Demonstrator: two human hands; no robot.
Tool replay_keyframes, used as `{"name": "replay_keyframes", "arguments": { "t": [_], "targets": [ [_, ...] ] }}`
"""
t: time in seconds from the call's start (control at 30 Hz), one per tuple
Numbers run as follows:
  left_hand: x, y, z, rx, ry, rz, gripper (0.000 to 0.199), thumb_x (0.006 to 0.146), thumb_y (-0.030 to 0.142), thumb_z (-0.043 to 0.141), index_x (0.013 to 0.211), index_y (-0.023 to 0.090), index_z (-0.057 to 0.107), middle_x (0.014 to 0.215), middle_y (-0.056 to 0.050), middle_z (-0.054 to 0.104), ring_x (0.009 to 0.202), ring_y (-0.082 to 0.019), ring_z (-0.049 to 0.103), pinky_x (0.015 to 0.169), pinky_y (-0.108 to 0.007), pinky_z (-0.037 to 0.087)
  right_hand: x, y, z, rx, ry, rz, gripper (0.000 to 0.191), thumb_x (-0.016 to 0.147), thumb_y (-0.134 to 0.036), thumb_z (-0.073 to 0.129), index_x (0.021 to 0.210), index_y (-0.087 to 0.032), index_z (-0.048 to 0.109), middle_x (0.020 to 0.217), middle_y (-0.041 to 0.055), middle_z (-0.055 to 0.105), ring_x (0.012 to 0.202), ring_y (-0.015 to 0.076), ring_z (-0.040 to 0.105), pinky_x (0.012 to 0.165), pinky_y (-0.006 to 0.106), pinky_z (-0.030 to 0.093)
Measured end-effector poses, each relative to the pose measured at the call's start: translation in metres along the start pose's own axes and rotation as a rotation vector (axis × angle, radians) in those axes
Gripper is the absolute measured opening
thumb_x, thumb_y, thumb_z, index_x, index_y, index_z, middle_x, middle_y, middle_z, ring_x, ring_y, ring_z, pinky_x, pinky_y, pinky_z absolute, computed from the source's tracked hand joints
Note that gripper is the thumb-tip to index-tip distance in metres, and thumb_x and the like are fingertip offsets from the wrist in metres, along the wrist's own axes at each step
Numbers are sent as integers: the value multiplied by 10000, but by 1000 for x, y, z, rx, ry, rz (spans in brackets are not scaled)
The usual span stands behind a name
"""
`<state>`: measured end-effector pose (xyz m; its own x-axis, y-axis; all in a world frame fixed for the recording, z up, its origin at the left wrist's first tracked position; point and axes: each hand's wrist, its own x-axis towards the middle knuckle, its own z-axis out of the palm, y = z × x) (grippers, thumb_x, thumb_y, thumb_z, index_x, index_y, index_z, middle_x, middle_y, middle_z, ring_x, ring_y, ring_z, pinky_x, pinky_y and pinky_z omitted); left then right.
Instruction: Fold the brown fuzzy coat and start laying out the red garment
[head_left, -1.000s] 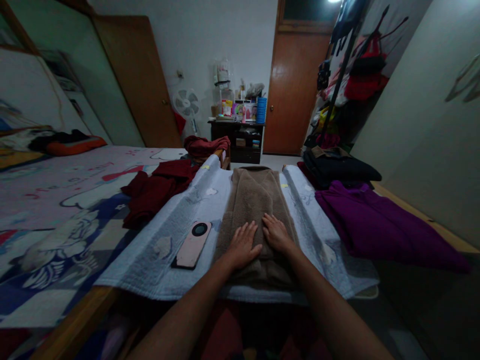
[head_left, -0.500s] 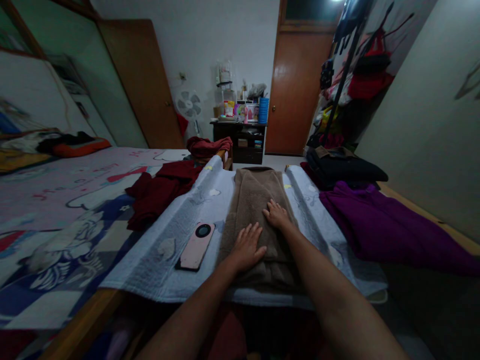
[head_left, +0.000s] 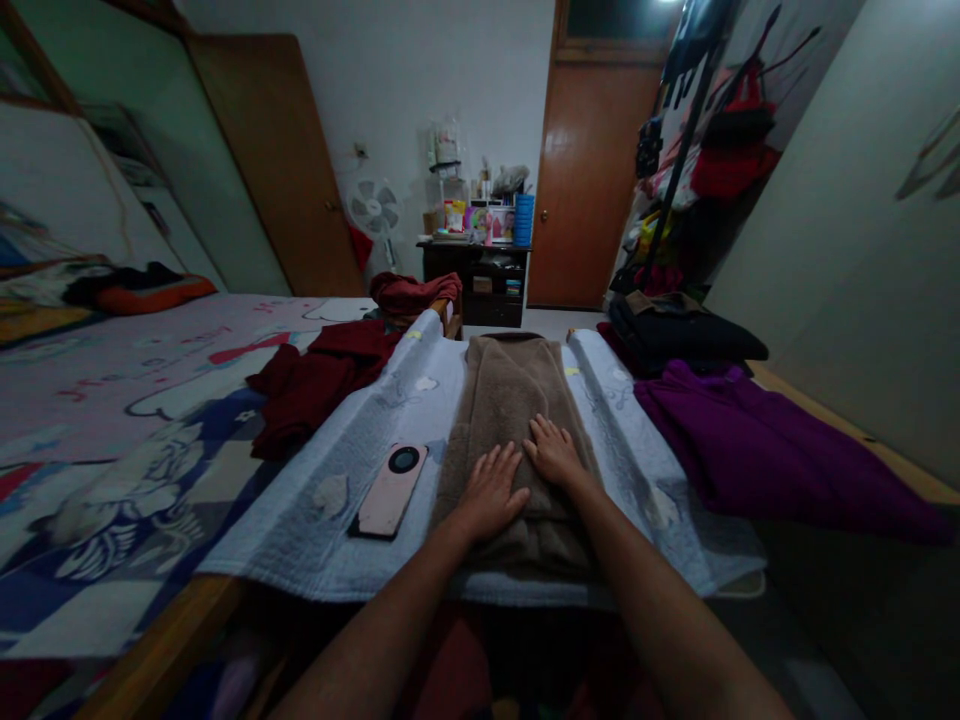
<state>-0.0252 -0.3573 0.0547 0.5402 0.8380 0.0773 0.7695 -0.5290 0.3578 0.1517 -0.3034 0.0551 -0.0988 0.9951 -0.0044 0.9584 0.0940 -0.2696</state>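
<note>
A brown fleecy garment (head_left: 510,385), folded into a long narrow shape, lies on a pale blue quilted cloth (head_left: 315,545). My left hand (head_left: 491,490) rests flat on its lower middle, fingers stretched out. Slightly farther up and to the right, my right hand (head_left: 553,452) also lies flat on the fabric with its fingers extended. Neither hand grips anything. Left of the garment, a pink phone (head_left: 391,490) with a round black camera ring lies on the cloth.
At the right lie a folded purple garment (head_left: 765,440) and a stack of dark folded clothes (head_left: 686,335). Dark red clothing (head_left: 326,385) lies on the patterned bed (head_left: 187,370) at the left. A fan (head_left: 375,210) and a dark cabinet (head_left: 442,270) stand at the back.
My right hand has slid slightly down the garment, nearer to me. My left hand stays in about the same place on it. The view has shifted a little.
</note>
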Motion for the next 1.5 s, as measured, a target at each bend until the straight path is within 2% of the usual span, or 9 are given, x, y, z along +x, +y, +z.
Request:
{"name": "replay_keyframes", "arguments": {
  "t": [0.3,0.63,0.83,1.0,1.1,1.17,1.27,1.37,1.5],
  "targets": [
    [0,-3,9,19,49,9,576,940,411,426,1445,145,354,1589,-121,235,1472,-269,158,1190,-481,156,-49,2,4,80,-63,-82,582,974,-405,317,1504,-165,291,1595,86,195,1463,248,181,1167,485,145],
    [-2,-5,13,9,93,24,502,945,406,429,1401,197,412,1584,-105,253,1465,-266,185,1183,-496,168,-98,-1,7,129,1,-175,526,981,-396,311,1489,-259,333,1575,56,268,1447,205,242,1166,491,177],
    [-6,-1,7,-14,137,62,383,949,367,451,1318,296,525,1557,-48,308,1426,-271,260,1157,-509,223,-115,0,8,159,19,-221,540,946,-354,406,1479,-294,345,1570,42,285,1452,204,227,1167,500,168],
    [-13,6,1,-97,236,144,260,945,334,489,1134,273,657,1282,-55,535,1214,-230,457,1054,-414,375,-121,1,0,305,21,-238,506,891,-319,489,1394,-279,465,1523,66,383,1413,207,319,1167,515,145],
    [-16,11,-4,-161,216,147,207,942,300,486,1024,227,661,1058,-52,574,1021,-196,533,931,-356,446,-122,3,-3,395,41,-242,458,867,-307,519,1322,-260,530,1479,83,446,1383,215,371,1163,527,141],
    [-19,13,-7,-179,193,147,192,943,270,467,981,216,647,1001,-46,577,980,-189,540,904,-343,449,-122,4,-3,423,58,-247,439,860,-302,527,1296,-260,549,1460,89,469,1369,225,392,1157,541,147],
    [-26,15,-12,-164,158,171,188,939,269,462,993,217,635,1012,-47,595,991,-197,538,922,-358,433,-122,6,0,425,65,-268,444,860,-311,530,1301,-260,548,1451,97,479,1362,233,402,1150,548,163],
    [-38,15,-16,-151,132,204,238,908,332,526,1104,228,612,1120,-56,597,1049,-217,526,955,-376,421,-124,9,2,413,52,-299,496,866,-334,525,1356,-260,508,1457,103,471,1367,240,395,1146,548,182],
    [-50,11,-18,-155,71,238,575,768,453,693,1273,237,522,1293,-76,535,1176,-260,473,1029,-401,389,-130,9,0,379,19,-328,613,858,-411,550,1436,-249,421,1498,121,412,1393,258,355,1150,545,177]
  ]
}}
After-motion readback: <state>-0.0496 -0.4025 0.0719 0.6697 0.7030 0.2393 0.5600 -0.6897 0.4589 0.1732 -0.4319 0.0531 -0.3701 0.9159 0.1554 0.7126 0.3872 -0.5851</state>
